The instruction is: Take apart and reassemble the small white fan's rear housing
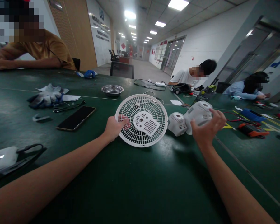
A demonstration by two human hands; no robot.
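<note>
A round white fan grille (146, 123) is tilted up over the green table, its slotted centre plate facing me. My left hand (115, 127) grips the grille's left rim, thumb in front and fingers showing through the bars behind. To the right, my right hand (207, 126) is closed around a white plastic motor housing (199, 112) with a round hole in its top. A second, smaller white housing (177, 124) with slots sits between the grille and the held housing. It appears to touch the held one. A thin pale cable (151, 93) shows behind the grille.
A steel bowl (112, 90) stands behind the grille. Leftward lie a phone (76, 118), work gloves (48, 95) and a white device (3, 160). At right are an orange-black tool (253, 130) and a blue case (253, 115). Several people sit around the table (135, 183).
</note>
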